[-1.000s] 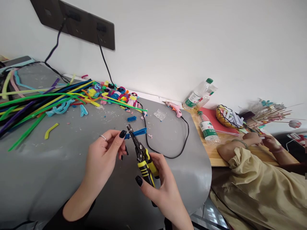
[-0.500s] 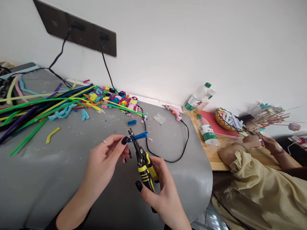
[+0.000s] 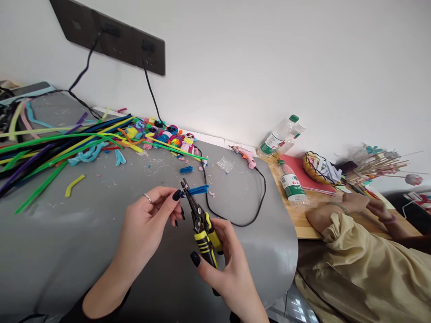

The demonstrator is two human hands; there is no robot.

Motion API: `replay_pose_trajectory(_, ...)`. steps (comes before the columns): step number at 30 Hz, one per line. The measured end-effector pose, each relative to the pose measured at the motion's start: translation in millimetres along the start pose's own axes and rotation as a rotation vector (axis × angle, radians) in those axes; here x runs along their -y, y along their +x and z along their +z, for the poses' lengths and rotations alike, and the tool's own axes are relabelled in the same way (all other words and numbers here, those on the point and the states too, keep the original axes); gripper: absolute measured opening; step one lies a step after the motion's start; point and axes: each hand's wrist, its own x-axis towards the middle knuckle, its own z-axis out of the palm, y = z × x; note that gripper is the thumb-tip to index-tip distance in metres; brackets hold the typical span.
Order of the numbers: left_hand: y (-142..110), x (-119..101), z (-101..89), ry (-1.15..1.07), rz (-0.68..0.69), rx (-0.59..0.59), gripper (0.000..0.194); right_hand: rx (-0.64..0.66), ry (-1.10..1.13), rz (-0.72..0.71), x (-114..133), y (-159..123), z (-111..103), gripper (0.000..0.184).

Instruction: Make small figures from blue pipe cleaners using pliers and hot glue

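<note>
Between thumb and fingertips, my left hand (image 3: 150, 220) pinches one end of a blue pipe cleaner (image 3: 198, 190), folded into a short length. Its other end points right, passing behind the jaws of black-and-yellow pliers (image 3: 204, 237). My right hand (image 3: 232, 269) is wrapped round the pliers' handles, thumb in front. The jaw tips lie close to the left fingertips; whether they bite on the blue piece I cannot make out. Just beyond them, a second short blue pipe cleaner piece (image 3: 186, 170) rests on the grey table (image 3: 101, 242).
Loose coloured pipe cleaners (image 3: 60, 148) spread over the left side. Small colourful dolls (image 3: 171, 137) stand by the wall. A pink glue gun (image 3: 245, 155) trails a black cord (image 3: 259, 204). Plastic bottles (image 3: 292, 184) and a basket (image 3: 319, 168) are at right, beside a co-worker's arms (image 3: 336, 211).
My hands, the pliers and the blue pipe cleaner hold almost the same pose. The view has shifted slightly. At right, the co-worker's hands have moved a little.
</note>
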Motion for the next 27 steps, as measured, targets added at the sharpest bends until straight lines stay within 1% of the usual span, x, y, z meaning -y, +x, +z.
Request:
replay_pose_trajectory(4, -0.3, 1.7, -2.4, -0.030, -0.017, 0.019, 0.041, 0.009, 0.000, 0.010, 0.3, -0.5, 0.1, 0.053)
replay_pose_trajectory(9, -2.9, 3.8, -6.5, -0.148, -0.079, 0.070, 0.048, 0.012, 0.008, 0.022, -0.3, -2.4, -0.9, 0.053)
replay_pose_trajectory(13, -4.3, 4.9, -7.4, -0.142, -0.059, 0.119, 0.044, 0.002, 0.020, -0.004, -2.4, -2.3, -0.4, 0.053)
replay_pose_trajectory(20, -4.3, 0.2, -5.5, -0.106, -0.021, 0.080, 0.038, 0.012, -0.009, -0.005, 0.0, -2.2, 1.2, 0.051)
replay_pose_trajectory(23, -4.1, -2.6, -4.9, -0.115, -0.038, 0.070, 0.038, 0.008, -0.016, -0.009, 0.6, -3.1, 0.8, 0.051)
replay_pose_trajectory(27, -2.4, -5.3, -4.7, -0.161, -0.086, 0.107, 0.040, 0.000, -0.014, -0.021, -1.2, -3.9, 0.5, 0.053)
